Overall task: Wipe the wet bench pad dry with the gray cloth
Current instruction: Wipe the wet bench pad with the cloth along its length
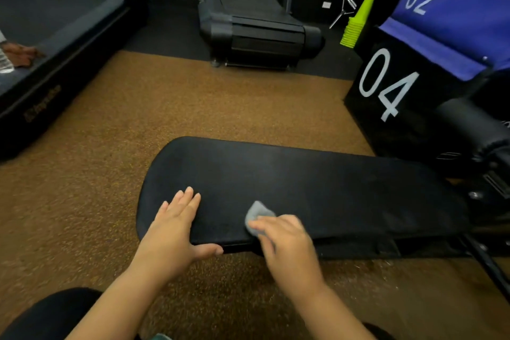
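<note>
Hands [176,229] on black pad [317,188], gray cloth [258,215] bunched.

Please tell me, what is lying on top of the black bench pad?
On the bench pad rest the left hand, flat, and the gray cloth, held by the right hand. Most of the cloth is hidden under those fingers.

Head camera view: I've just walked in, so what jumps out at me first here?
Two bare hands on a long black bench pad low in the middle: the left hand lies flat, the right hand presses a small gray cloth on its near edge. At right, big white "04" on a black box, with a stack of yellow-green cones behind.
</note>
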The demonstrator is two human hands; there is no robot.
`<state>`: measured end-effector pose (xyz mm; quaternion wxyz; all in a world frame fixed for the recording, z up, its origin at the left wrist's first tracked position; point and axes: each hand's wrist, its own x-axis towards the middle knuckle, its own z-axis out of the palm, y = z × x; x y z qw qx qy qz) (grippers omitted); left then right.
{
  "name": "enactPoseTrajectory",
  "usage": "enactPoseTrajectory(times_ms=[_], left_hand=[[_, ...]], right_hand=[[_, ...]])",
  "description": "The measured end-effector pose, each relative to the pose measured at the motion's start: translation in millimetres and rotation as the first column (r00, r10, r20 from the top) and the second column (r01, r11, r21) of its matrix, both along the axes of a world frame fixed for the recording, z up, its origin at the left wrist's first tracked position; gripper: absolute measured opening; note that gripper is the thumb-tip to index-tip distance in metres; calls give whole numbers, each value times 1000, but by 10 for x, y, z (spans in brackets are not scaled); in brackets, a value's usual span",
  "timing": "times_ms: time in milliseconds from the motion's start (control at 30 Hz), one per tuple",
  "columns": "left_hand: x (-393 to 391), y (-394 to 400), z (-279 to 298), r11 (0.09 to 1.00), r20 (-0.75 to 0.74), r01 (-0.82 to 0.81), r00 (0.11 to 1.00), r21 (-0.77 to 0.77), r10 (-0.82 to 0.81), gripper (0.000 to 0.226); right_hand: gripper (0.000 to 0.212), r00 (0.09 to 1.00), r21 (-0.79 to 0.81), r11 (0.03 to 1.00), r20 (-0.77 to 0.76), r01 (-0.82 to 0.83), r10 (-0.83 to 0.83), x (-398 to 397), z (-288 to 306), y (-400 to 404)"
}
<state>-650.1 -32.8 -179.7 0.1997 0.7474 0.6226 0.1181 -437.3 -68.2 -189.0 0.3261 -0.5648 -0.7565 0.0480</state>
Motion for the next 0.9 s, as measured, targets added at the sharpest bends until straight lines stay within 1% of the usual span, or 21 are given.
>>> enactPoseTrajectory(times_ms=[67, 133, 167, 233, 300, 333, 400, 467, 500, 533, 567, 633, 667, 700, 767, 833, 867, 900], left_hand=[[46, -8, 29, 1000, -5, 7, 1000, -6, -7, 114], [144, -26, 53, 998, 14, 61, 998, -3, -61, 113], [220, -34, 62, 994, 27, 107, 994, 4, -107, 111], [432, -43, 74, 980, 52, 199, 978, 11, -200, 106], [693, -36, 82, 961, 70, 275, 959, 12, -275, 99], [817, -27, 88, 952, 74, 307, 949, 13, -307, 95], [1006, 0, 94, 942, 91, 336, 938, 8, -335, 88], [1106, 37, 77, 938, 88, 347, 934, 5, -346, 85], [1134, 49, 65, 936, 68, 352, 934, 5, -352, 84], [1155, 61, 51, 936, 42, 352, 935, 6, -352, 83], [1174, 71, 40, 939, 23, 344, 939, 8, -344, 81], [1233, 71, 27, 943, 15, 333, 943, 19, -333, 82], [1279, 64, 26, 938, 23, 344, 938, 25, -345, 84], [1336, 52, 31, 930, 36, 367, 929, 29, -368, 87], [1458, 23, 41, 912, 71, 408, 910, 28, -409, 90], [1558, -1, 39, 904, 76, 427, 901, 22, -428, 91], [1595, -14, 33, 900, 58, 435, 898, 17, -436, 91], [1625, -30, 22, 899, 34, 439, 898, 14, -439, 92]], right_hand=[[24, 995, -37, 995, 4, -97, 97, -21, 16, -77], [26, 990, -32, 992, 66, -120, 122, 142, 41, -66], [27, 992, -27, 995, 86, -92, 94, 252, 49, -37], [29, 997, -71, 996, 60, 48, -44, 419, 73, 54], [24, 989, -111, 983, 30, 147, -144, 417, 102, 90], [22, 989, -99, 984, 50, 146, -141, 365, 118, 71], [21, 994, -117, 991, 87, 70, -60, 310, 165, -36], [18, 992, -129, 991, 122, -21, 37, 456, 193, -148], [18, 990, -114, 993, 134, -28, 43, 592, 183, -172], [19, 992, -100, 995, 126, 17, -5, 741, 152, -168], [21, 991, -95, 990, 93, 102, -93, 880, 116, -141], [26, 961, -106, 956, 26, 275, -274, 991, 55, -47], [26, 951, -92, 947, 21, 309, -308, 942, 48, -6], [24, 952, -68, 950, 33, 305, -303, 862, 61, 6], [22, 975, -66, 973, 37, 220, -218, 759, 93, -78], [21, 992, -105, 988, 70, 113, -106, 900, 124, -233], [22, 993, -113, 989, 88, 92, -82, 1042, 131, -282], [27, 990, -123, 986, 95, 114, -103, 1210, 126, -302]])
